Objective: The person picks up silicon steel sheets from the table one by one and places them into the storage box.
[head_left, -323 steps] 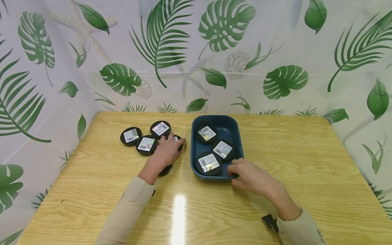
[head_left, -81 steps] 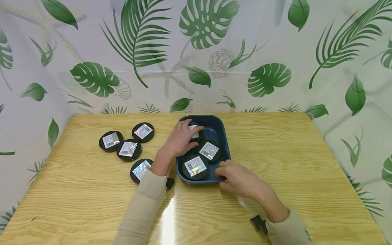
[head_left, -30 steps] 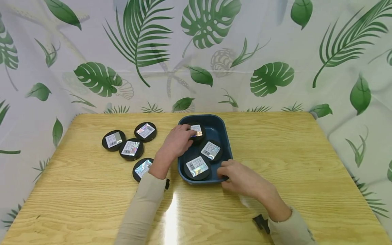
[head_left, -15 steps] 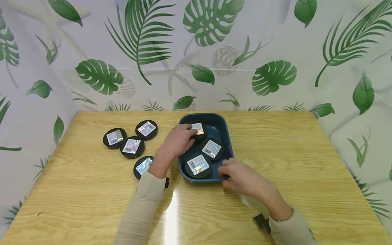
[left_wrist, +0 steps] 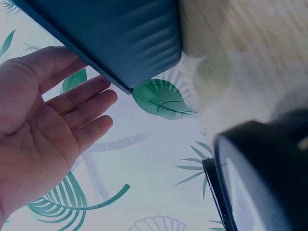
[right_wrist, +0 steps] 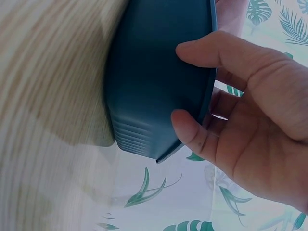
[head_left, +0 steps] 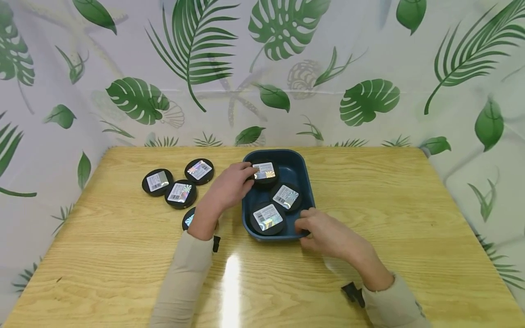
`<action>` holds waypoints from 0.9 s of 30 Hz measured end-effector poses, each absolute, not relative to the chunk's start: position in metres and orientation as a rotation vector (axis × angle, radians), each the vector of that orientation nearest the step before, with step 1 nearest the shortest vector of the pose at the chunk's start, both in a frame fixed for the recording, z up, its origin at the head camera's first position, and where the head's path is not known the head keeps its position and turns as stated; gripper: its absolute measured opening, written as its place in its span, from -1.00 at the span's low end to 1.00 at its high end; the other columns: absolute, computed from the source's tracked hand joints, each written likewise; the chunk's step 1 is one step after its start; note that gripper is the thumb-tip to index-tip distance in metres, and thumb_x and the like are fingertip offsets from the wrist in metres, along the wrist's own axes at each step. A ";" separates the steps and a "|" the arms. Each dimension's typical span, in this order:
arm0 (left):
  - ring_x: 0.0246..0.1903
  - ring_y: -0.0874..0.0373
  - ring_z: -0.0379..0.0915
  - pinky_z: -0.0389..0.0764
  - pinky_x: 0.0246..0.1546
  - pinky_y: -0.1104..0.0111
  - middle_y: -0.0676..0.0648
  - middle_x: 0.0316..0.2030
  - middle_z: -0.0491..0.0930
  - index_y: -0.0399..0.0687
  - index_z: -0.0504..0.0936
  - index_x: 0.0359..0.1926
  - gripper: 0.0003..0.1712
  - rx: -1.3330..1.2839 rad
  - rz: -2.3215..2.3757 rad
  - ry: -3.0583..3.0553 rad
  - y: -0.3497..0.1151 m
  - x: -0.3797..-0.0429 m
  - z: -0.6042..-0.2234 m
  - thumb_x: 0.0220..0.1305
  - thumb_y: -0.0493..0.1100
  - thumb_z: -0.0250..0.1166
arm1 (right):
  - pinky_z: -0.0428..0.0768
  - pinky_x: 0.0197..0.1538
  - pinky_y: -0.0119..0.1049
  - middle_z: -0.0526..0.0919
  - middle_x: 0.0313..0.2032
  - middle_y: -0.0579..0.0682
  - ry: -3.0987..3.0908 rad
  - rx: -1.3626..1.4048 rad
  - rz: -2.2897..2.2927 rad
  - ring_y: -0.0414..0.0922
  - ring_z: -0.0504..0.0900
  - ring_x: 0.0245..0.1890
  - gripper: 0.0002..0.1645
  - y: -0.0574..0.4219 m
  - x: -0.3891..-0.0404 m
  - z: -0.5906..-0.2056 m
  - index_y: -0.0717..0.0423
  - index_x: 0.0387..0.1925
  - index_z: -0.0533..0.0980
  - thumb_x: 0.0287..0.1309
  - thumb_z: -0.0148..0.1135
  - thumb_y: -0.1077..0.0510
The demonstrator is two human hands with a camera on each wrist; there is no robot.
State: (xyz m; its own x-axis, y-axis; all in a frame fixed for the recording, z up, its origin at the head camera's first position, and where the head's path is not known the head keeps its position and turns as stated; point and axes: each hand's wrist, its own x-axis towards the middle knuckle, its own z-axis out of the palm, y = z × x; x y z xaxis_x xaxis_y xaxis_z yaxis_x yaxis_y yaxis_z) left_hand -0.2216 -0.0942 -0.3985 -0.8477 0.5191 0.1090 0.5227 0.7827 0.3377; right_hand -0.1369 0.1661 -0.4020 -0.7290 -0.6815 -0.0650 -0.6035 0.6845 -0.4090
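A dark blue plastic tray point(head_left: 304, 182) holds black round discs with white labels and shiny foil stickers. The back-left disc point(head_left: 264, 174) sits higher than the middle disc point(head_left: 285, 197) and the front disc point(head_left: 267, 219). My left hand point(head_left: 227, 187) is at the tray's left rim beside the raised disc, fingertips overlapping its edge; in the left wrist view its fingers are loosely extended under the tray rim point(left_wrist: 108, 79). My right hand point(head_left: 330, 234) grips the tray's front-right corner, with thumb and a finger on the outer wall point(right_wrist: 149, 72) and other fingers inside.
Left of the tray on the wooden table point(head_left: 389, 196) lie more discs: a left one point(head_left: 157, 181), a middle one point(head_left: 180, 193) and a back one point(head_left: 199, 171) close together. Another disc point(head_left: 188, 220) is partly behind my left wrist. A leaf-patterned cloth point(head_left: 311, 109) hangs behind.
Over the earlier frames, a disc went from the table group to the tray's back left under my left hand. Just now that hand drew slightly left off it. My right hand kept its hold.
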 end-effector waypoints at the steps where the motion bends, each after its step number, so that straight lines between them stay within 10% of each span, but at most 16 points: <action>1: 0.29 -0.20 0.35 0.36 0.31 0.07 -0.33 0.27 0.43 -0.23 0.52 0.27 -0.58 -0.855 -0.573 -2.964 -0.095 -0.222 -0.397 0.44 -0.23 0.16 | 0.39 -0.36 -0.40 0.40 -0.45 -0.15 2.684 -1.040 -0.539 -0.21 0.33 -0.41 -0.85 0.166 -0.138 -0.402 0.04 -0.47 0.56 0.03 0.35 0.33; 27: 0.24 -0.17 0.40 0.43 0.24 0.09 -0.30 0.22 0.46 -0.29 0.48 0.27 -0.57 -0.892 -0.678 -2.973 -0.100 -0.221 -0.394 0.44 -0.24 0.17 | 0.37 -0.39 -0.41 0.36 -0.47 -0.17 2.665 -1.021 -0.532 -0.21 0.31 -0.44 -0.85 0.164 -0.137 -0.396 0.04 -0.49 0.55 0.01 0.34 0.33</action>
